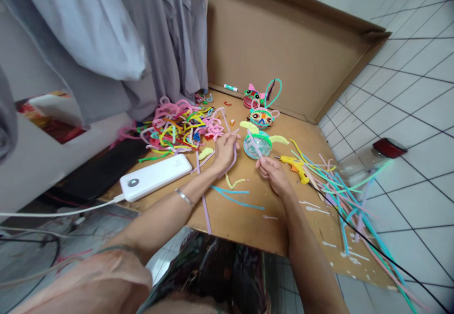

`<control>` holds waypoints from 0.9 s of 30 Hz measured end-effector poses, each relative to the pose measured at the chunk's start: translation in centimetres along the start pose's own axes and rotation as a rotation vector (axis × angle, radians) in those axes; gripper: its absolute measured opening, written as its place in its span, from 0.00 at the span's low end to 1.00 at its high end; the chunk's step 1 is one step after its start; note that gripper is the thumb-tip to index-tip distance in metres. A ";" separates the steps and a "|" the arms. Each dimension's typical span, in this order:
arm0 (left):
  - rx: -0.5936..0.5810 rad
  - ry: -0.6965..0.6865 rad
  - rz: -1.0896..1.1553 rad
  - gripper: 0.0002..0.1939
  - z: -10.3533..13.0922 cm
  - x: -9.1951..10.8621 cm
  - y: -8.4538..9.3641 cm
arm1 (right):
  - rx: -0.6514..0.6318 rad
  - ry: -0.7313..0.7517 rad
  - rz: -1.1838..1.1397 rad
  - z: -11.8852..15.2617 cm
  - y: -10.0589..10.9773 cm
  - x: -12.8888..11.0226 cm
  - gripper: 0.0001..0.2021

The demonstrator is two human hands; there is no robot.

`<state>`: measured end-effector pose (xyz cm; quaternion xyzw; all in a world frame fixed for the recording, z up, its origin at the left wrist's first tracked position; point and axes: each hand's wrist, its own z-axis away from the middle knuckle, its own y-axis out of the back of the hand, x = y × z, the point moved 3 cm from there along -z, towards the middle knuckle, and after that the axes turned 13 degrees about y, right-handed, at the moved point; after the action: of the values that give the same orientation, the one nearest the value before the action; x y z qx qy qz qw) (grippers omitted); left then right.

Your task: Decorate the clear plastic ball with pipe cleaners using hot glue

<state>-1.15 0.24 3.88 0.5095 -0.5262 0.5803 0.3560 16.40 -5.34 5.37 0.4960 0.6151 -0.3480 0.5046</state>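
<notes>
strip (pixel 254 143) in right hand (pixel 272 173), round piece (pixel 266 147) beyond

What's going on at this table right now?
A person works with both bare hands over a cardboard surface. The left hand holds a lilac fuzzy strip, and the right hand grips another pale lilac one, in front of a round green-rimmed piece. Two decorated animal-like faces sit behind it. A yellow glue gun lies by the right hand, and a white power bank lies near the left forearm.
</notes>
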 end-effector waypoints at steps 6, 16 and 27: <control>0.144 -0.314 -0.322 0.12 1.5 2.3 0.6 | 0.019 0.003 0.030 0.0 0.0 0.4 0.26; -0.132 -0.656 -0.792 0.16 0.6 2.6 -0.1 | 0.023 0.031 0.059 0.1 0.0 -0.4 0.26; -0.043 -0.414 -0.408 0.13 0.5 3.4 0.6 | 0.498 0.219 0.117 0.0 2.0 -0.9 0.17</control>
<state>-2.38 -0.80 7.03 0.7049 -0.4865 0.3691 0.3609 18.36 -5.02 6.39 0.6743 0.5316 -0.4029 0.3168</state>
